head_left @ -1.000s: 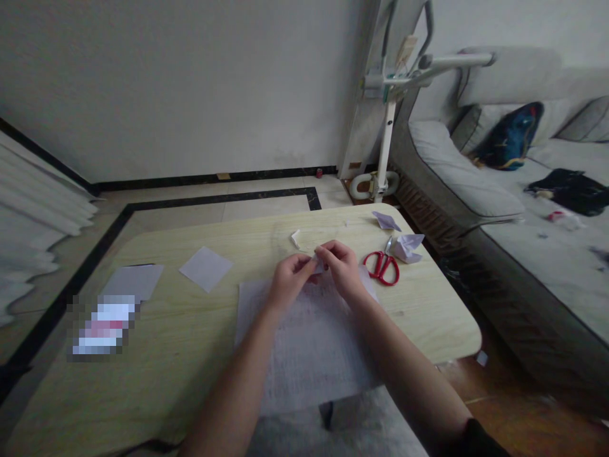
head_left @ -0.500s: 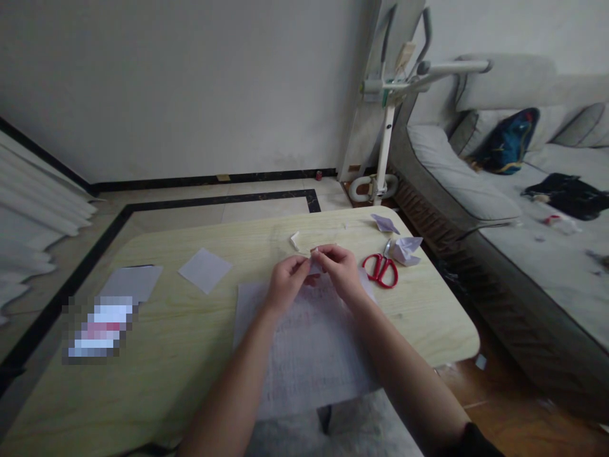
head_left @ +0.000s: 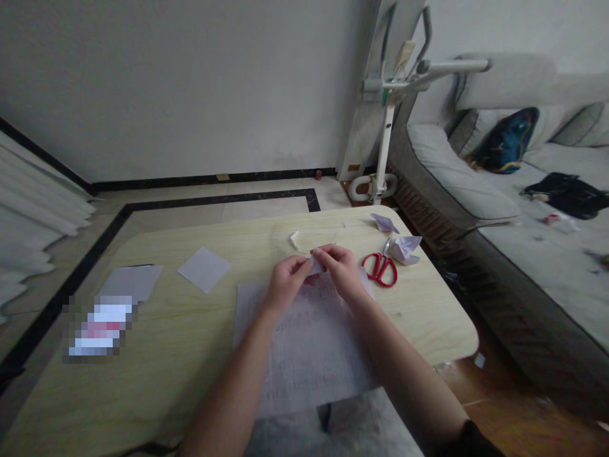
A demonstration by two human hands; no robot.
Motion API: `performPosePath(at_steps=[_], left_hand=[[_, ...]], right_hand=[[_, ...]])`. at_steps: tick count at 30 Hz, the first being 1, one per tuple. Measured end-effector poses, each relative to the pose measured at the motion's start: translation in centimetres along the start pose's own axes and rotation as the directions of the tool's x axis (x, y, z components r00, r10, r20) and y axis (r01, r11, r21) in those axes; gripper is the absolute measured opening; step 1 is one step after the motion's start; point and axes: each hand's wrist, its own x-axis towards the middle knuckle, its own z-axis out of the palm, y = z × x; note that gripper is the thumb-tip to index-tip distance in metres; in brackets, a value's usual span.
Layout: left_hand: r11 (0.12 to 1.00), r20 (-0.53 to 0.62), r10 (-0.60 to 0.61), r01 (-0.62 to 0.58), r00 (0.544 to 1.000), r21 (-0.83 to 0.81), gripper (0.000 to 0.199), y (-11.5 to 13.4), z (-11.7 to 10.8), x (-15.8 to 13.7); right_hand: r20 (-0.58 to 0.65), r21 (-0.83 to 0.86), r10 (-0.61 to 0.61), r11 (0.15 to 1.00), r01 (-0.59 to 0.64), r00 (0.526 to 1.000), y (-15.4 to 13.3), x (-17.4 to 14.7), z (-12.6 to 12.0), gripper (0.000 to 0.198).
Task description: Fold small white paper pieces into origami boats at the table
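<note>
Between my two hands is a small piece of folded white paper (head_left: 317, 266), partly hidden by the fingers. My left hand (head_left: 287, 279) pinches its left side, and my right hand (head_left: 339, 265) grips the top and right side with thumb and fingers. Both are held above a large printed sheet (head_left: 314, 343) lying on the table. Red-handled scissors (head_left: 379, 269) rest just right of my right hand. Beyond them is a folded paper shape (head_left: 406, 249), with another folded piece (head_left: 384, 223) farther back. A small white scrap (head_left: 295, 240) lies behind my hands.
A square of white paper (head_left: 204, 270) and a stack of sheets (head_left: 130, 282) lie on the left of the wooden table (head_left: 190, 355). A blurred-out item (head_left: 102, 327) is in front of the stack. A grey sofa (head_left: 537, 266) and white exercise equipment (head_left: 385, 139) stand beyond.
The fingers of my right hand have shifted slightly on the folded paper, and a bit more of it shows between the hands. Everything else stays in place.
</note>
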Motion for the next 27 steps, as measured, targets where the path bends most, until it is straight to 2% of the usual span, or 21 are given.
performPosePath(at_steps=[7, 16, 21, 27], left_hand=[[0.997, -0.004, 0.051, -0.051, 0.999, 0.050, 0.026, -0.24, -0.23, 0.08], [0.999, -0.019, 0.010, -0.009, 1.000, 0.032, 0.026, -0.62, -0.11, -0.03], [0.994, -0.035, 0.032, -0.028, 0.999, 0.106, 0.026, -0.51, -0.07, -0.25], [0.967, 0.002, 0.092, -0.090, 0.996, 0.239, 0.028, -0.91, -0.36, -0.12]], right_hand=[[0.010, -0.031, 0.016, 0.999, -0.016, 1.000, -0.26, -0.04, -0.02, 0.029], [0.032, -0.028, 0.016, 1.000, -0.015, 0.999, -0.15, 0.06, 0.17, 0.022], [0.081, -0.056, -0.017, 0.998, 0.022, 0.997, 0.13, 0.10, 0.09, 0.022], [0.152, -0.106, -0.050, 0.992, 0.067, 0.987, 0.14, 0.15, -0.01, 0.023]])
